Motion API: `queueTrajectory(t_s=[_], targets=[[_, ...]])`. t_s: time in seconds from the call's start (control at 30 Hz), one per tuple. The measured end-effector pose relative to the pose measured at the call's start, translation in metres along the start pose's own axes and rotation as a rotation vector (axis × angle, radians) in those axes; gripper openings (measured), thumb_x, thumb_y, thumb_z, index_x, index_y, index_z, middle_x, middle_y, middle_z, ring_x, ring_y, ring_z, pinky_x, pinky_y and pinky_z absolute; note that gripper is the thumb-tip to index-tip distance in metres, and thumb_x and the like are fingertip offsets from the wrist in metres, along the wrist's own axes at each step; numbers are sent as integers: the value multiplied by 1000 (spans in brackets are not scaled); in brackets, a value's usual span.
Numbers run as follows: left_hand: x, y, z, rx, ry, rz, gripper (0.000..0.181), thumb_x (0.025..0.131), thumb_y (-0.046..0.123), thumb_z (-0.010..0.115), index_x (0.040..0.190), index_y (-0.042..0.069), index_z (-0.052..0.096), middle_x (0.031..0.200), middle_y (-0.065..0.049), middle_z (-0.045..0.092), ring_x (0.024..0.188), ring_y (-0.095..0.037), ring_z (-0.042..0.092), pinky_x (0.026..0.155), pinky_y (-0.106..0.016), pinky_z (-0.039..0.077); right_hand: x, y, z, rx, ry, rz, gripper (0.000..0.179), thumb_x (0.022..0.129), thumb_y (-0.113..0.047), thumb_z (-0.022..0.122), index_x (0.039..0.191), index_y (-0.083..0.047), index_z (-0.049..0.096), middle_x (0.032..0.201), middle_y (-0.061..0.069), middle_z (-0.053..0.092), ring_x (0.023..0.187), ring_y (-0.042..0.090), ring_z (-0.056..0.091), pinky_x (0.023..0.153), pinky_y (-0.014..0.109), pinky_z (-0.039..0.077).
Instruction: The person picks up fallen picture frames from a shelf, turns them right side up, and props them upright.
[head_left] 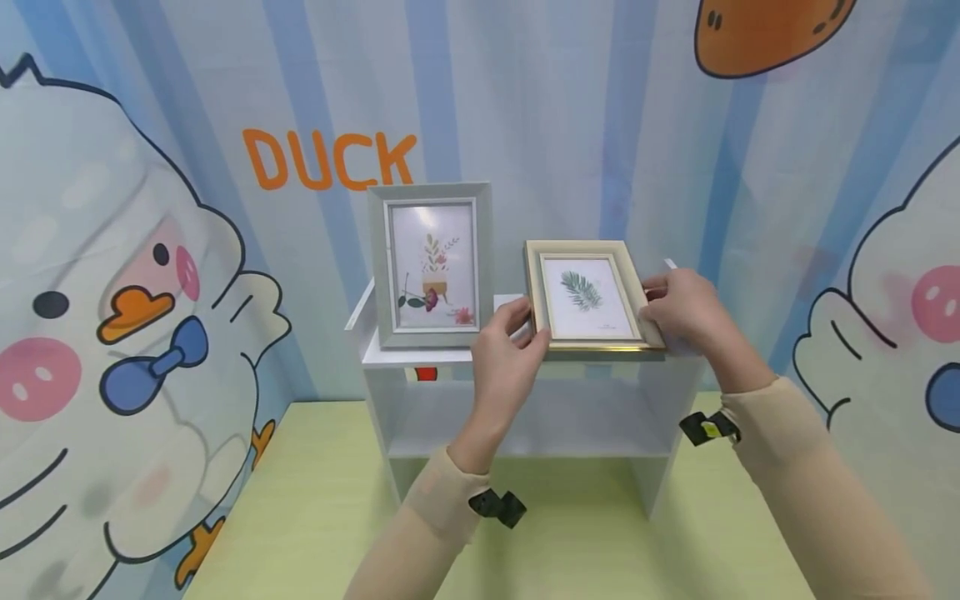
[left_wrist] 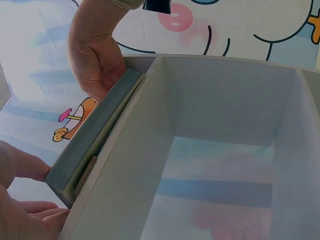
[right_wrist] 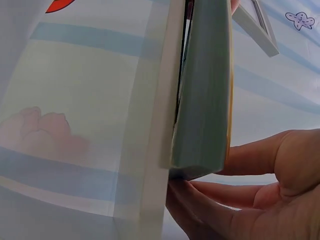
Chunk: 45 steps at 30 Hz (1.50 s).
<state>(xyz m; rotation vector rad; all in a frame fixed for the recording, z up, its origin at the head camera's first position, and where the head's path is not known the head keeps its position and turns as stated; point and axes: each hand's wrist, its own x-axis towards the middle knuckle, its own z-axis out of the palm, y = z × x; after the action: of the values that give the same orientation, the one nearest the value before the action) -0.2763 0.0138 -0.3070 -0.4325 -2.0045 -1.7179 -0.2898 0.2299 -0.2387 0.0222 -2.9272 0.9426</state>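
Observation:
A gold picture frame with a green leaf print lies tilted back, face up, on the top of a white shelf. My left hand holds its near left corner between thumb and fingers. At the right edge, my right hand grips the frame with the thumb on the face side and fingers underneath. The right wrist view shows the frame's grey-green side close against the shelf board. In the left wrist view, both hands are at opposite ends of the frame's side.
Left of the gold frame, a grey-green picture frame with a flower print stands upright on the shelf top. The shelf rests on a light yellow-green table. Behind hangs a blue-striped curtain with duck drawings.

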Motion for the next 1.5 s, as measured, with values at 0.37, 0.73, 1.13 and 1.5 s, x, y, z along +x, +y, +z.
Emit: queueTrajectory(t_s=[0.37, 0.73, 1.13, 1.5], targets=[[2, 5, 0, 34, -19, -25, 44, 84, 3, 67, 127, 2, 56, 126, -15, 61, 109, -24, 64, 86, -23, 54, -1, -1, -6, 118, 19, 14, 56, 90, -10, 56, 141, 5, 39, 136, 27, 48, 125, 42, 45, 102, 56, 40], [8, 6, 3, 49, -24, 31, 51, 83, -5, 64, 132, -1, 52, 126, -17, 58, 112, -25, 62, 90, -19, 51, -4, 1, -14, 338, 72, 3, 67, 89, -5, 59, 148, 0, 26, 145, 24, 38, 132, 39, 40, 109, 53, 34], [20, 4, 7, 61, 20, 98, 48, 84, -4, 64, 130, -4, 52, 118, -19, 59, 107, -25, 63, 89, -18, 51, -7, 2, -12, 436, 147, -31, 69, 87, 0, 62, 148, -3, 28, 148, 22, 36, 130, 38, 43, 107, 50, 39], [27, 7, 9, 87, 46, 144, 45, 86, -2, 64, 129, -2, 54, 118, -17, 62, 107, -22, 64, 89, -17, 51, -9, 6, -5, 519, 218, -66, 68, 87, 1, 62, 147, -5, 30, 145, 19, 41, 130, 32, 45, 104, 44, 44]])
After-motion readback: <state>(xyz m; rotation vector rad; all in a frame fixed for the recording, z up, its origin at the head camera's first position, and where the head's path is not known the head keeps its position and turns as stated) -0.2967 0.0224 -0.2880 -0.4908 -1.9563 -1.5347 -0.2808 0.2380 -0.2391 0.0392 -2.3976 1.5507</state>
